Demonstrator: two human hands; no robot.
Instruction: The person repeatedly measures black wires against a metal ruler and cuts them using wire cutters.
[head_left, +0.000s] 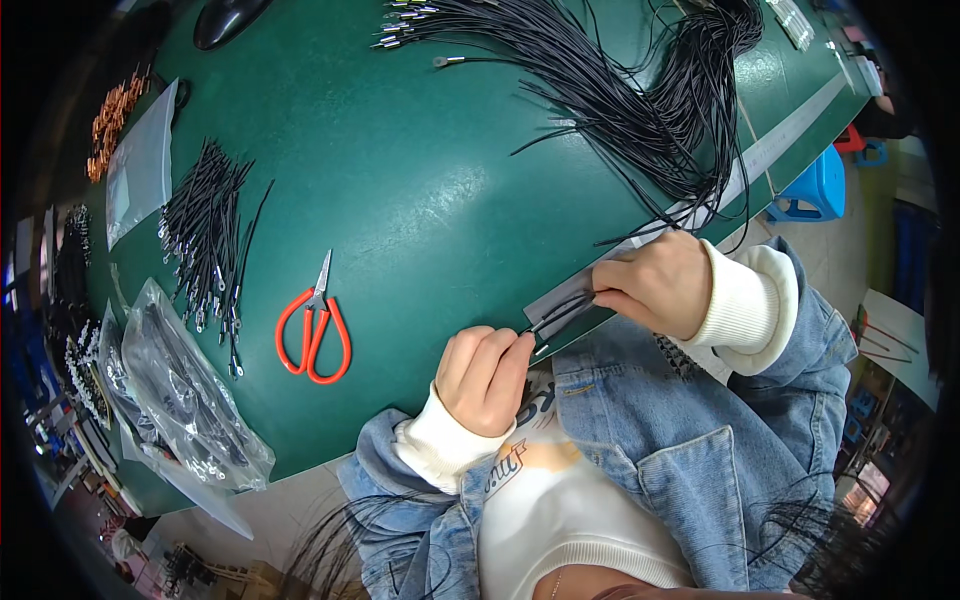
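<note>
Near the front edge of the table, my left hand (484,380) pinches the ends of thin black cables (563,313). My right hand (655,284) is closed on the same cables a little to the right, so a short length runs between the two hands. Their exact number is hard to make out. Under them lies a long grey ruler-like strip (765,150) along the table edge. Beyond my right hand, a large bundle of long black cables (640,100) spreads across the table, some with metal terminals at their far left ends.
Red-handled scissors (313,330) lie open on the green table (420,260). Farther left are a pile of short black cables (205,220), clear plastic bags (190,380) and copper-coloured parts (118,115). A blue stool (815,188) stands beyond the right edge.
</note>
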